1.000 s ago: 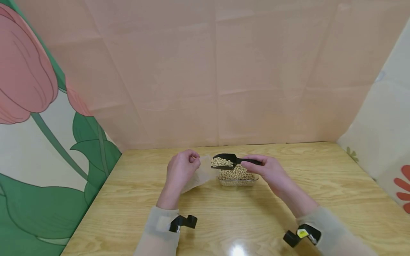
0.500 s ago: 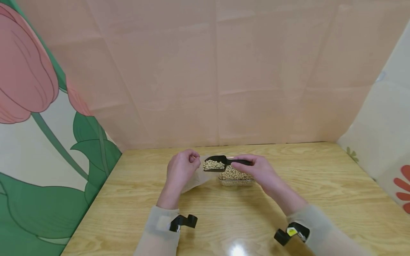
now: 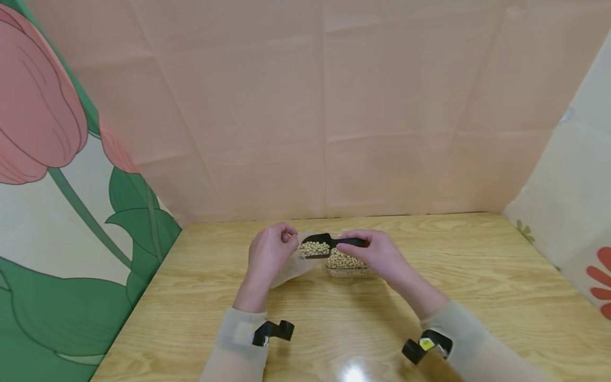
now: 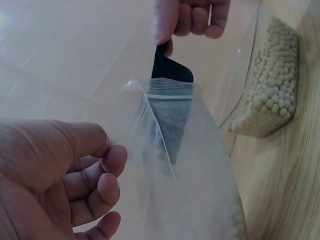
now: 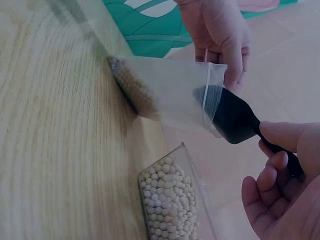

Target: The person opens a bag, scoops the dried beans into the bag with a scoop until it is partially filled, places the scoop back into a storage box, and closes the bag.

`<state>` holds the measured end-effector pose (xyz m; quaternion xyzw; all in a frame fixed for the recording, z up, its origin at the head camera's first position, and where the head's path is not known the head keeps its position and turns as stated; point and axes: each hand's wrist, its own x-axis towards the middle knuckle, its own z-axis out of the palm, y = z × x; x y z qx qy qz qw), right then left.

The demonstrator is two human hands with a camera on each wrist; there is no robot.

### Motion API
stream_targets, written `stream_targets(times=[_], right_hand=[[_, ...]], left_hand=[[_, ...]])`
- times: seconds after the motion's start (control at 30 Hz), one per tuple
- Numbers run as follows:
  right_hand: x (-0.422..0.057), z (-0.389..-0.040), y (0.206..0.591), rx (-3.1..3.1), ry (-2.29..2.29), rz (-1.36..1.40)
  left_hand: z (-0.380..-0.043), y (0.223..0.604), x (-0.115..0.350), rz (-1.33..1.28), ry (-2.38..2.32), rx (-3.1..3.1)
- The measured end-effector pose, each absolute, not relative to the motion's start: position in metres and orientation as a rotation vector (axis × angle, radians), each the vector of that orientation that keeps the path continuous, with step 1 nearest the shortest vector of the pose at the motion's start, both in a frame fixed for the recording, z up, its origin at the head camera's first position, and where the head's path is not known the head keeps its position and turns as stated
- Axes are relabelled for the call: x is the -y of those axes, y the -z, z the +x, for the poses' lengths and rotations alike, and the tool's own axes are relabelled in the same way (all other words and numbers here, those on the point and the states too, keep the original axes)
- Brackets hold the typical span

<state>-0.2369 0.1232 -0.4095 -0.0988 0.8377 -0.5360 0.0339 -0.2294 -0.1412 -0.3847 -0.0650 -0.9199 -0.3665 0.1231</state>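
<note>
My left hand (image 3: 271,250) pinches the top edge of a translucent zip bag (image 5: 175,87), which stands on the table with soybeans (image 5: 134,89) in its bottom. Thumb and fingers of my right hand (image 3: 376,251) grip the handle of a black scoop (image 5: 234,117) that bears a heap of soybeans (image 3: 315,248). In both wrist views the front part of the scoop lies inside the bag's mouth and shows dimly through the plastic. Beside the bag, partly under the right hand, is a clear plastic container (image 3: 352,273) of soybeans.
The wooden table (image 3: 191,318) runs back to a pink cloth backdrop (image 3: 324,132). A tulip-patterned cloth (image 3: 43,106) hangs at the left, and a pale flowered one (image 3: 573,212) at the right. Each wrist carries a black camera mount (image 3: 273,332).
The right hand has moved left with the loaded scoop, from over the container to the bag, and the scoop's front has entered its mouth. The left hand has stayed in place.
</note>
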Motion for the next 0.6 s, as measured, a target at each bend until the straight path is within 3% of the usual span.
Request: stream_targets(times=[0.6], right_hand=[[-0.113,-0.234,0.392,-2.849,1.37,-0.517]], left_hand=[[-0.229,0.384,0.142,-0.184,1.054,2.681]])
